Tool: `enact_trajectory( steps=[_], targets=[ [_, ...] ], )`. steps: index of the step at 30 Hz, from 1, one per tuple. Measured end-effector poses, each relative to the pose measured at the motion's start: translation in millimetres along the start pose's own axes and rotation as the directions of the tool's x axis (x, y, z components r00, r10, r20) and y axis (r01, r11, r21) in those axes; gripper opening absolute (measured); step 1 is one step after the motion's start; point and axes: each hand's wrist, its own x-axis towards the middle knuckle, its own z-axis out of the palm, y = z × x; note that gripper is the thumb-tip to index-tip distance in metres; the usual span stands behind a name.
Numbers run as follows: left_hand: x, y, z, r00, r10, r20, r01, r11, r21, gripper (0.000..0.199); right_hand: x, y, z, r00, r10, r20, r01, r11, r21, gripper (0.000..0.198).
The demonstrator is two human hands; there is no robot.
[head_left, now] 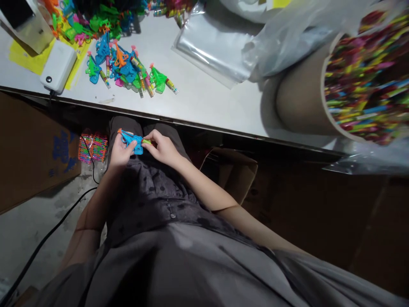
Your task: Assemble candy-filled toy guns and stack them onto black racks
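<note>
Above my lap, my left hand (120, 152) grips a small blue plastic toy (138, 148) with an orange tip at its left end. The toy's body has a lattice pattern. My right hand (162, 147) pinches a thin yellow-green tube (146, 141) at the toy's right end; the fingers partly hide where the two meet. On the table beyond lies a small pile of similar toys (128, 70) in blue, green and orange, several with colourful clear-ended tubes on them. A green toy (157, 79) rests at the pile's right side.
A wide tub (302, 98) full of colourful tubes lies tilted at the right. Clear plastic bags (217, 47) lie mid-table. A white device (58, 67) with a cable stands at the left. Cardboard boxes (35, 149) flank my legs; a bundle of coloured pieces (92, 148) is on the floor.
</note>
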Motion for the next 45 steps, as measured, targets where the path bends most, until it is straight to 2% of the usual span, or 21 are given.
enact_trajectory(
  steps=[7,12,14,15,17,19,22,25,28,31,33,35,37,41,43,45],
  targets=[
    [18,-4,14,0.989,0.112,0.095,-0.116,0.992,0.042,0.048,7,21,-9,0.999,0.050,-0.020,-0.048,0.994,0.094,0.021],
    [31,-4,18,0.989,0.108,0.101,-0.110,0.994,0.009,0.043,25,27,-37,1.000,-0.016,-0.015,0.015,0.998,-0.060,0.017],
    [35,0,9,0.990,0.097,0.104,-0.100,0.995,0.019,0.034,40,34,-52,0.992,-0.035,-0.125,0.014,0.986,-0.165,0.017],
    [38,2,3,0.990,0.104,0.092,-0.107,0.994,0.034,0.029,49,40,-59,0.976,-0.040,-0.216,-0.008,0.977,-0.214,0.017],
    [47,9,-12,0.988,0.149,0.028,-0.151,0.985,0.089,0.023,70,55,-70,0.915,-0.046,-0.401,-0.074,0.958,-0.278,0.020],
    [61,16,-27,0.972,0.228,-0.059,-0.213,0.959,0.186,0.019,92,70,-74,0.871,-0.060,-0.487,-0.111,0.943,-0.315,0.024],
    [89,29,-45,0.932,0.347,-0.106,-0.287,0.883,0.371,0.017,122,83,-74,0.874,-0.113,-0.472,-0.095,0.914,-0.394,0.027],
    [122,44,-55,0.893,0.446,-0.057,-0.360,0.784,0.506,0.017,153,80,-82,0.877,-0.142,-0.459,-0.101,0.880,-0.465,0.027],
    [161,58,-60,0.856,0.517,-0.013,-0.422,0.713,0.560,0.017,195,75,-114,0.841,-0.145,-0.521,-0.175,0.838,-0.517,0.028],
    [203,61,-64,0.850,0.526,0.023,-0.439,0.685,0.582,0.023,247,77,-154,0.790,-0.104,-0.604,-0.326,0.763,-0.558,0.051],
    [228,56,-64,0.870,0.493,0.034,-0.410,0.683,0.604,0.030,277,82,-171,0.829,-0.040,-0.558,-0.362,0.722,-0.590,0.074],
    [243,48,-62,0.895,0.445,0.034,-0.363,0.682,0.635,0.040,300,91,-177,0.879,0.053,-0.473,-0.364,0.715,-0.597,0.081],
    [248,40,-56,0.914,0.405,0.037,-0.323,0.668,0.670,0.047,315,103,-176,0.880,0.113,-0.461,-0.387,0.734,-0.558,0.073],
    [232,37,-46,0.930,0.360,0.078,-0.299,0.615,0.730,0.051,332,134,-185,0.862,0.094,-0.499,-0.343,0.833,-0.435,0.039],
    [222,40,-43,0.931,0.350,0.102,-0.304,0.591,0.747,0.052,336,147,-197,0.885,0.060,-0.462,-0.275,0.867,-0.415,0.019],
    [215,41,-41,0.931,0.345,0.115,-0.306,0.572,0.761,0.054,336,150,-211,0.915,-0.016,-0.402,-0.172,0.888,-0.427,0.010]
  ],
)
